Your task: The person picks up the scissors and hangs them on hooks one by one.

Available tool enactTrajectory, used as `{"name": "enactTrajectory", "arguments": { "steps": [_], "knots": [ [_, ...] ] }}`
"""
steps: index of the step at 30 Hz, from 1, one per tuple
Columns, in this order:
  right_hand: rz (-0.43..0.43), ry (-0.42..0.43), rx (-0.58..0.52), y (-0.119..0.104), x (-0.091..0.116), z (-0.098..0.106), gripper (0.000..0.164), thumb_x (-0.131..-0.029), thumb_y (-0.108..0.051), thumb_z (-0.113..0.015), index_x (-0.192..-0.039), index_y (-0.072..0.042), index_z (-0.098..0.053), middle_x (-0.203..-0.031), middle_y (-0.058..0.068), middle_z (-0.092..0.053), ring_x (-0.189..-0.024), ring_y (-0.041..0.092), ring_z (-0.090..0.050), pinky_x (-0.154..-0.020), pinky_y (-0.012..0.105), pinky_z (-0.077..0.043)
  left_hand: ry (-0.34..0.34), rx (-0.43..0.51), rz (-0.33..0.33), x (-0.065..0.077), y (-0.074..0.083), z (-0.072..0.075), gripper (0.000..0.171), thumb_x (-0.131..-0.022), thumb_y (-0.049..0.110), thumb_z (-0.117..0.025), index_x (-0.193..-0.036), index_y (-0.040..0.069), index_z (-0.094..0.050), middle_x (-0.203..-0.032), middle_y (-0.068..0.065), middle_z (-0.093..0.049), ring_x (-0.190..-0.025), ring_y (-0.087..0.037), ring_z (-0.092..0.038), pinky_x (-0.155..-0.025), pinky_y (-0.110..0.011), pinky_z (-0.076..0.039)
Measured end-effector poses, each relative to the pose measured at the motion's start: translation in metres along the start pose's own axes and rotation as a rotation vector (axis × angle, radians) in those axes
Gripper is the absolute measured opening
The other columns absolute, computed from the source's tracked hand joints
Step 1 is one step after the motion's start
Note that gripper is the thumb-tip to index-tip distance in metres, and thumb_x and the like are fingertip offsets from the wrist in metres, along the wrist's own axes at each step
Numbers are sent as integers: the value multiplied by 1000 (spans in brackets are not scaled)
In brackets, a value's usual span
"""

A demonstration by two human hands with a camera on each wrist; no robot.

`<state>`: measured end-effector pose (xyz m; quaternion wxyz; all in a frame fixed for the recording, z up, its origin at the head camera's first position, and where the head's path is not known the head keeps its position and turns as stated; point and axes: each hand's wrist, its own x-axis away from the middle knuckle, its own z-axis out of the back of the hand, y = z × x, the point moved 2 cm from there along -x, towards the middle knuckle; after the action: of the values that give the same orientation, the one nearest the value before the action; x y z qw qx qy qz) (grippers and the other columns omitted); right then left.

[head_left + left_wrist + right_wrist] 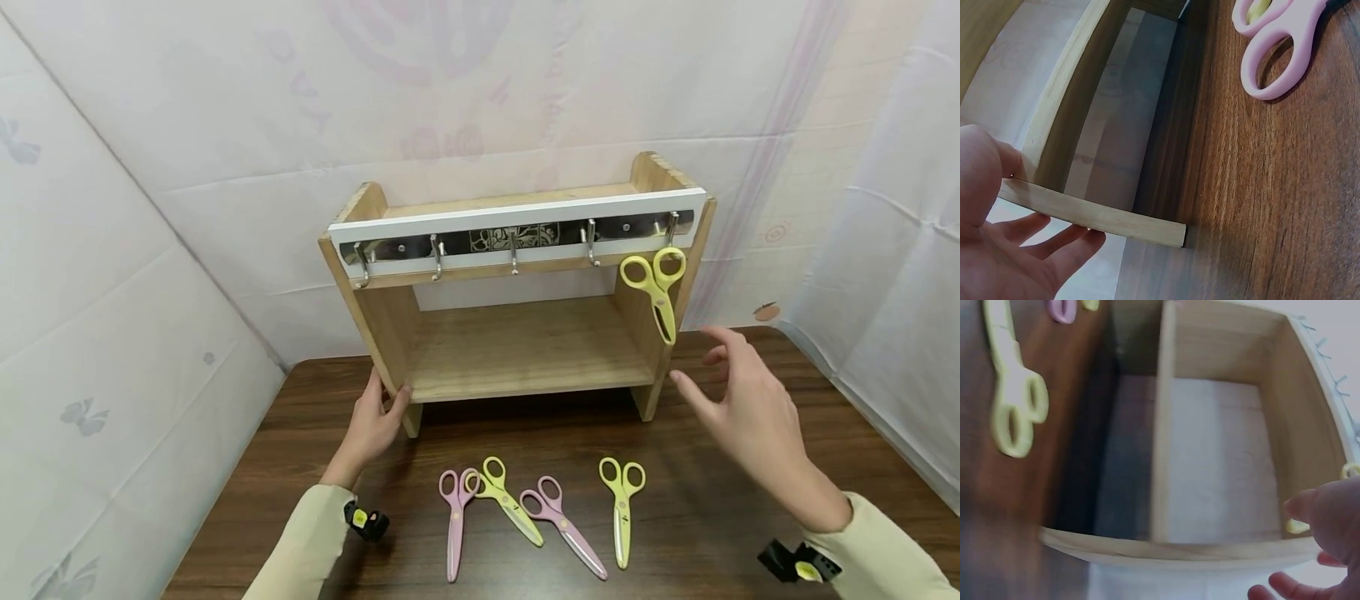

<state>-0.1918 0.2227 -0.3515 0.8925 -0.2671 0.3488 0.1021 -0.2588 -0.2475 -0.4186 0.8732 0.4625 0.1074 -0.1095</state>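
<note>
A wooden shelf rack (pixel 532 346) stands on the table, with a strip of metal hooks (pixel 513 239) along its white front rail. My left hand (pixel 375 425) grips the rack's left side panel (pixel 1094 212) low down, thumb on the front and fingers on the outer face. Yellow scissors (pixel 658 287) hang by a handle loop from the rightmost hook. Just right of that panel my right hand (pixel 750 408) is in the air, thumb and fingers spread apart and holding nothing. In the right wrist view the hand (pixel 1335 531) partly hides the hanging scissors (pixel 1297 526).
In front of the rack lie pink scissors (pixel 455 521), yellow scissors (pixel 513 508) overlapping their handle, more pink scissors (pixel 566 529) and yellow scissors (pixel 622 512) at right. The brown table (pixel 300 467) meets pale cloth walls (pixel 247 125) at the back and sides.
</note>
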Motion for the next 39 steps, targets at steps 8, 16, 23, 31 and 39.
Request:
{"name": "enactTrajectory", "arguments": {
  "steps": [8, 16, 23, 31, 39],
  "knots": [
    [-9, -311, 91, -7, 54, -31, 73, -84, -31, -85, -146, -19, -48, -103, 14, -64, -69, 24, -61, -41, 33, -44, 10, -15, 14, 1, -2, 0, 56, -109, 16, -52, -157, 5, -27, -144, -32, -49, -134, -49, -50, -96, -60, -53],
    [64, -509, 184, -20, 90, -55, 59, -83, -38, -86, -135, -26, -60, -86, -3, -51, -66, 11, -50, -38, 25, -33, 2, 4, 9, 1, 0, 1, 54, -109, 16, -51, -156, 4, -28, -144, -33, -48, -134, -49, -48, -97, -60, -53],
    [28, -645, 195, -27, 102, -64, 54, -86, -50, -80, -132, -26, -64, -93, 1, -56, -76, 16, -58, -41, 31, -38, 7, -4, -11, 2, 0, 0, 54, -109, 16, -51, -156, 3, -28, -143, -33, -49, -133, -50, -49, -95, -60, -54],
    [39, -645, 214, -29, 109, -71, 62, -81, -54, -82, -128, -17, -64, -96, 4, -60, -85, 23, -63, -46, 37, -46, 11, 2, 0, 1, 0, -1, 55, -109, 16, -52, -157, 5, -29, -144, -32, -49, -133, -49, -50, -94, -59, -55],
    [46, -641, 248, -29, 112, -72, 59, -78, -53, -85, -121, -17, -66, -97, 3, -59, -82, 22, -59, -45, 35, -45, 11, 13, -1, 0, 0, 0, 53, -109, 17, -52, -156, 4, -30, -143, -32, -49, -132, -49, -51, -95, -59, -55]
  ]
}}
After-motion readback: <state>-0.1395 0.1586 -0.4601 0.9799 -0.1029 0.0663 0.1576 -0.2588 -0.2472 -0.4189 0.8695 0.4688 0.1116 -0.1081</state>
